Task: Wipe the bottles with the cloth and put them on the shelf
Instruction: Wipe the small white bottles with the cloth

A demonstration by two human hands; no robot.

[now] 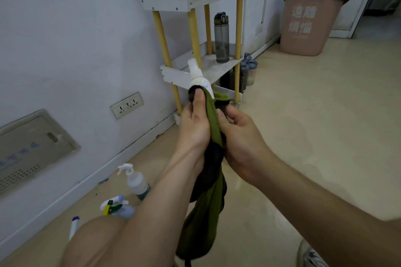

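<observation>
Held in the air before the shelf (173,73), the white bottle (198,79) sits in the cloth (213,119) with the left hand (195,123) wrapped round it and the right hand (240,136) curling its fingers (224,114) into the cloth alongside, so loose fabric might let it slip to the floor (303,115).

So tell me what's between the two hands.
The green and black cloth, wrapped round the lower part of the white bottle; the left hand and right hand both grip it, in the head view.
</observation>
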